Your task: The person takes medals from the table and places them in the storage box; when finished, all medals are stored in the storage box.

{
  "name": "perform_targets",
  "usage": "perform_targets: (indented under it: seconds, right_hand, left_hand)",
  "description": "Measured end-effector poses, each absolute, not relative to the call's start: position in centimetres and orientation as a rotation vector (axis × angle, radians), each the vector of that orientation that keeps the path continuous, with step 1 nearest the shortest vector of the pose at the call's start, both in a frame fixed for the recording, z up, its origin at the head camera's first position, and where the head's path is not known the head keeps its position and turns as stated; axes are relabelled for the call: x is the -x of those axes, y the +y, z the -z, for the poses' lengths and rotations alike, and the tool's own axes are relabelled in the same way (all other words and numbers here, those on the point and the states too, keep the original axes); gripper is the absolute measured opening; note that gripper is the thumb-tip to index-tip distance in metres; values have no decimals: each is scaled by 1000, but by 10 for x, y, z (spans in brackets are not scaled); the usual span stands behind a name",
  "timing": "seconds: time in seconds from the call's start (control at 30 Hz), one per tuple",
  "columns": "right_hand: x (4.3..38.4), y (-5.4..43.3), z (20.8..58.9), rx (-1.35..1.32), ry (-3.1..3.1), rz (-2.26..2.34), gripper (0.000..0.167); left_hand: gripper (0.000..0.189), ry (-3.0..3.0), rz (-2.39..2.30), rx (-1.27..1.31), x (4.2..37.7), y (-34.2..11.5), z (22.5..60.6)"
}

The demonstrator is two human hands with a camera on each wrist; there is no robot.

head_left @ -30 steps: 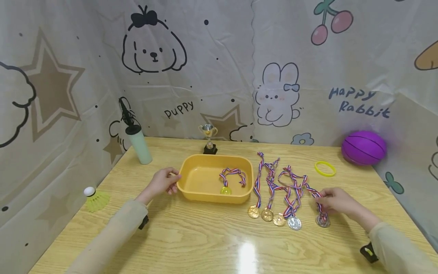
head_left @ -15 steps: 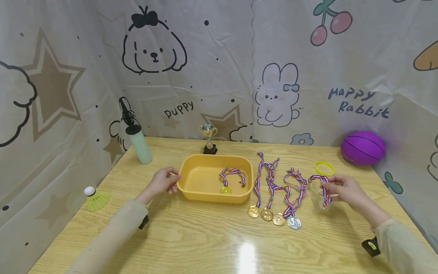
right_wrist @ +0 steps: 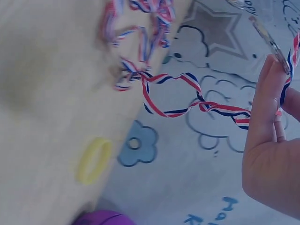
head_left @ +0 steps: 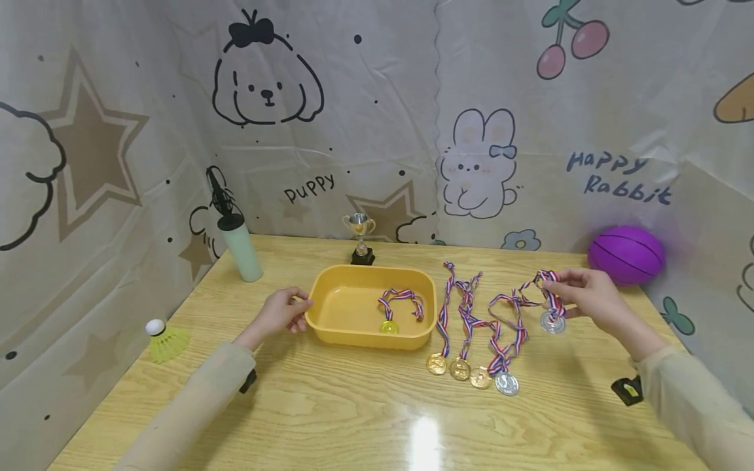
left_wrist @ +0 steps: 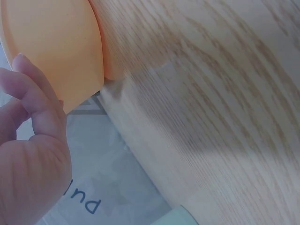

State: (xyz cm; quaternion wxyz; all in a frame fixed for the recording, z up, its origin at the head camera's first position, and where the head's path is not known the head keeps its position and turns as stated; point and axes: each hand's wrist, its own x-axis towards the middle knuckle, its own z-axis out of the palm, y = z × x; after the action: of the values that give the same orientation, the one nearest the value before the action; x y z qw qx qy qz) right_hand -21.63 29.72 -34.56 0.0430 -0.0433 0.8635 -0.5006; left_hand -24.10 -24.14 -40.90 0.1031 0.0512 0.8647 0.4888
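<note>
My right hand [head_left: 592,297] pinches the striped ribbon of a silver medal [head_left: 552,322], which hangs above the table's right side. In the right wrist view its ribbon [right_wrist: 171,112] stretches, twisted, towards the other ribbons on the table. My left hand [head_left: 281,311] holds the left end of a yellow plastic basin [head_left: 353,339], thumb at the rim. Inside the basin lies a gold medal [head_left: 389,327] with its ribbon. To the basin's right lie several more: gold medals [head_left: 460,369] and another silver medal [head_left: 506,383], their red, white and blue ribbons [head_left: 466,314] partly tangled.
A small trophy [head_left: 360,239] stands behind the basin. At left are a pale green bottle-like cylinder [head_left: 241,252] and a shuttlecock [head_left: 166,341]. A purple ball [head_left: 627,255] sits at the back right. A yellow ring [right_wrist: 86,177] shows in the right wrist view.
My right hand has lifted the silver medal by its ribbon and moved it back, away from me, drawing the ribbon along. The left hand and the basin have stayed put.
</note>
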Motion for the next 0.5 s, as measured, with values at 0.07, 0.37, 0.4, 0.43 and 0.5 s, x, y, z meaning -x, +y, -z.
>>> perform_targets:
  seconds: [0.07, 0.37, 0.4, 0.43, 0.5]
  right_hand:
    - [218, 293, 338, 147, 2687, 1503, 27]
    - [224, 273, 306, 180, 2808, 1498, 39]
    - [225, 269, 304, 184, 2810, 1507, 38]
    - [225, 266, 303, 190, 2809, 1518, 38]
    - [225, 258, 301, 208, 2796, 1546, 35]
  left_hand:
    - [29, 2553, -1440, -150, 241, -241, 409]
    - [29, 2560, -1432, -142, 240, -243, 408]
    - [29, 2562, -1429, -142, 240, -244, 408]
    - [29, 2565, -1425, -142, 240, -244, 408]
    - [29, 2569, -1419, -140, 240, -244, 408]
